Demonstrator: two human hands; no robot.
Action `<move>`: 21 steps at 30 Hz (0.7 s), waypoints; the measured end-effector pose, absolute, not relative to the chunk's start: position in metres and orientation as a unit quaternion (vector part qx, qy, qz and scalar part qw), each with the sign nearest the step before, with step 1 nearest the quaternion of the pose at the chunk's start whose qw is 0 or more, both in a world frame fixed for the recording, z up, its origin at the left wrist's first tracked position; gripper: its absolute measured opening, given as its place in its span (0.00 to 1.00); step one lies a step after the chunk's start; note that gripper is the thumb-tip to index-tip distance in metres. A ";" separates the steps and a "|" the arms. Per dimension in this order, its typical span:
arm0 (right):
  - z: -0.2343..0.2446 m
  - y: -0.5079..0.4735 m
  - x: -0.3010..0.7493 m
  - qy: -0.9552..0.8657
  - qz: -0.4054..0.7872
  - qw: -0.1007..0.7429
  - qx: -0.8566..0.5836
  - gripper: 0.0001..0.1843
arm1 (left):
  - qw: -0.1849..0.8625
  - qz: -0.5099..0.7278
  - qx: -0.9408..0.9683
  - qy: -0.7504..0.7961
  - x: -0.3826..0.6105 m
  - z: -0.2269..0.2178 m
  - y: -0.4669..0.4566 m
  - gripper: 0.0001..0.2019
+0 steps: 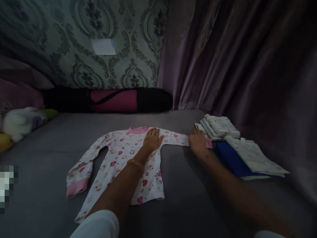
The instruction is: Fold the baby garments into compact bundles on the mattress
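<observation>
A child's white long-sleeved shirt point(123, 155) with pink hearts, flowers and pink trim lies spread on the grey bed surface. My left hand point(153, 139) rests flat on it near the shoulder at the right, fingers spread. The sleeve on that side runs out straight, and my right hand point(198, 142) presses on it by the pink cuff point(209, 143). That hand is slightly blurred; its fingers lie over the fabric and do not look closed round it. The opposite sleeve point(83, 168) bends down and outward. My left forearm hides part of the shirt's front.
Right of the shirt, folded light cloths point(220, 127) are stacked beside a blue folded cloth point(230, 158) with a patterned white garment point(257, 157) on it. A long black and pink bag point(114, 100) lies along the wall. Plush toys point(18, 124) sit at the left, and curtains point(223, 66) hang at the right.
</observation>
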State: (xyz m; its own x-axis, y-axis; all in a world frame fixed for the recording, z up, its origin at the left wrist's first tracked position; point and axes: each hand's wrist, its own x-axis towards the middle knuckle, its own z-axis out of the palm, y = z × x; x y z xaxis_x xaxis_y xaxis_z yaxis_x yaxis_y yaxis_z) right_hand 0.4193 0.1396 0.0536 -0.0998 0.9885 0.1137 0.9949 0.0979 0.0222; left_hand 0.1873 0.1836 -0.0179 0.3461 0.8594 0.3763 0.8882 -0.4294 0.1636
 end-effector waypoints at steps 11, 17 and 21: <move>0.015 0.139 0.332 -0.767 0.117 0.089 -0.625 0.37 | 0.050 -0.208 -0.825 -0.522 0.185 -0.024 0.187 0.28; 0.014 0.130 0.370 -0.720 0.093 0.066 -0.685 0.38 | 0.040 -0.220 -0.828 -0.514 0.185 -0.024 0.187 0.29; 0.014 0.122 0.402 -0.694 0.054 0.056 -0.716 0.38 | 0.032 -0.223 -0.830 -0.510 0.184 -0.025 0.189 0.29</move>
State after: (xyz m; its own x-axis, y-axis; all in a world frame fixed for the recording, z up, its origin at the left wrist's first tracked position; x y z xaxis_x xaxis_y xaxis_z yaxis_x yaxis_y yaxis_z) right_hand 0.4017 0.1221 0.0137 0.0320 0.9995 0.0008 0.9873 -0.0315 -0.1558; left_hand 0.1844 0.1892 -0.0252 0.3791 0.8330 0.4030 0.8613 -0.4769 0.1755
